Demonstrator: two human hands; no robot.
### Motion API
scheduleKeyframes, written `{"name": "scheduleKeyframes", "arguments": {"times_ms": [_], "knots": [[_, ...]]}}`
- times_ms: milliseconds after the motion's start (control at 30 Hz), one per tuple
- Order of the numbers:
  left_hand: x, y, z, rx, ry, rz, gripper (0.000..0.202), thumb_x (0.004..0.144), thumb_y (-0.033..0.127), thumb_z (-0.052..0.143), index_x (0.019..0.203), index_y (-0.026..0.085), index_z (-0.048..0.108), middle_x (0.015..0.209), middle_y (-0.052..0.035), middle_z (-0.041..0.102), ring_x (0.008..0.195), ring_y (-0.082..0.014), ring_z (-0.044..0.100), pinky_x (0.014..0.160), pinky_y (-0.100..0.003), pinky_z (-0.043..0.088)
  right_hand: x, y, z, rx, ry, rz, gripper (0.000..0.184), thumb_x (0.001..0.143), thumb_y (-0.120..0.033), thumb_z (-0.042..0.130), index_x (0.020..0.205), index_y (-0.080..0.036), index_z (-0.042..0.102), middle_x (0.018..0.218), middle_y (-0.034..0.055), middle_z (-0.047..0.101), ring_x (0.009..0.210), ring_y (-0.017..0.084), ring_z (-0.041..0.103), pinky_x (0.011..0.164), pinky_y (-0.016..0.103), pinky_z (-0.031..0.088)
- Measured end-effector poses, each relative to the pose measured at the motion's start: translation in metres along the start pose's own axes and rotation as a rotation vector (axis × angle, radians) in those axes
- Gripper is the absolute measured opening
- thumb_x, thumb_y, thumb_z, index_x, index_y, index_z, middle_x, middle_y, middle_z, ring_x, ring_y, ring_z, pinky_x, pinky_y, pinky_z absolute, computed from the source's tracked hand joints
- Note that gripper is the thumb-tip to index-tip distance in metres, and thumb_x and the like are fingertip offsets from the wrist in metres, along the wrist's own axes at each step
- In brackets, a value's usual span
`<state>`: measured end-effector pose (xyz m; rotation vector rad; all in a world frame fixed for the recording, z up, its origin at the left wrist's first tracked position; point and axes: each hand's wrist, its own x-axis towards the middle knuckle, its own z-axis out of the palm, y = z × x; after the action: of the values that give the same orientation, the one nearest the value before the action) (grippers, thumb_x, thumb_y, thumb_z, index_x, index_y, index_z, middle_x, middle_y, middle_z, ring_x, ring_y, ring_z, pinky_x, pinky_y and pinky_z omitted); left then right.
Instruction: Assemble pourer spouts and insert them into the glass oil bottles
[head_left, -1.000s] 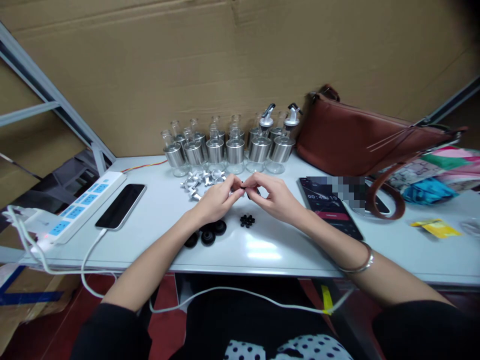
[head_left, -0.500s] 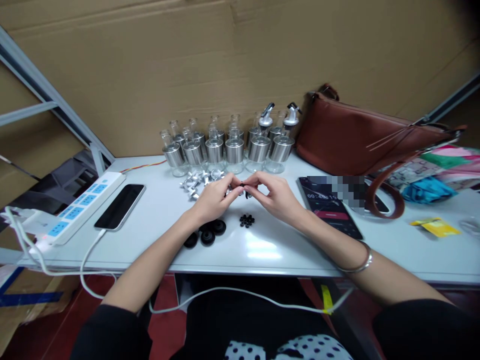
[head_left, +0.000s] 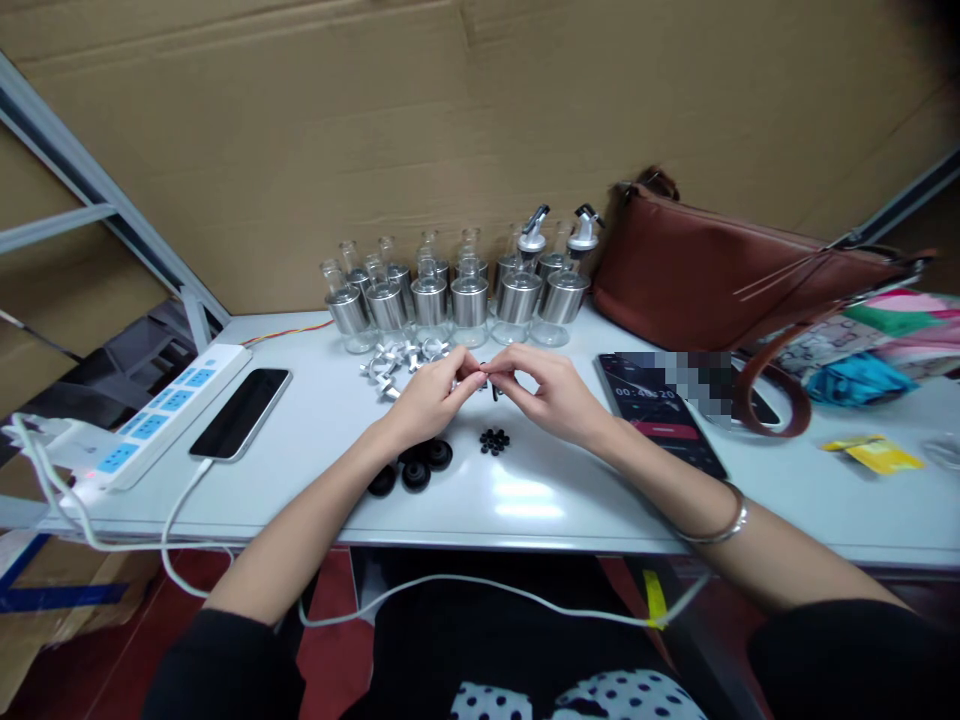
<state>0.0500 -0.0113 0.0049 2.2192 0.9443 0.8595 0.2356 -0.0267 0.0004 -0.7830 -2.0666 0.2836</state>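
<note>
Above the middle of the white table, the fingertips of my left hand (head_left: 441, 397) and my right hand (head_left: 553, 392) meet in a pinch. Both are closed on a small black part (head_left: 495, 391), mostly covered by the fingers; a thin dark piece hangs below them. Under my hands lies a cluster of tiny black pieces (head_left: 494, 441). Several round black caps (head_left: 415, 473) sit beside my left forearm, partly hidden by it. Beyond my left hand is a heap of silvery pourer parts (head_left: 384, 366).
Several glass bottles with steel sleeves (head_left: 469, 302) stand along the cardboard wall; pourers (head_left: 583, 236) top two. A brown bag (head_left: 697, 265) and a tablet (head_left: 660, 420) are on the right. On the left are a power strip (head_left: 169, 415) and a charging phone (head_left: 240, 413).
The fingertips have shifted slightly around the small black part, and the thin dark piece below them shows at a slightly different angle. The other things stay in place.
</note>
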Motion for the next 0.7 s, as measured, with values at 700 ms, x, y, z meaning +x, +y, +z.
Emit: {"name": "scheduleKeyframes", "arguments": {"times_ms": [700], "knots": [[0.0020,-0.0023,-0.0005,-0.049,-0.030,-0.020,0.015,0.090,0.032,0.046,0.084,0.018,0.050,0.076,0.0001,0.057,0.071,-0.0144,0.052,0.068,-0.025,0.038,-0.0007,0.0009,0.0003,0.020,-0.008,-0.002,0.013,0.091,-0.023,0.050,0.086,-0.019,0.061,0.078,0.0044,0.064,0.071,0.015,0.058,0.066,0.027,0.046]]}}
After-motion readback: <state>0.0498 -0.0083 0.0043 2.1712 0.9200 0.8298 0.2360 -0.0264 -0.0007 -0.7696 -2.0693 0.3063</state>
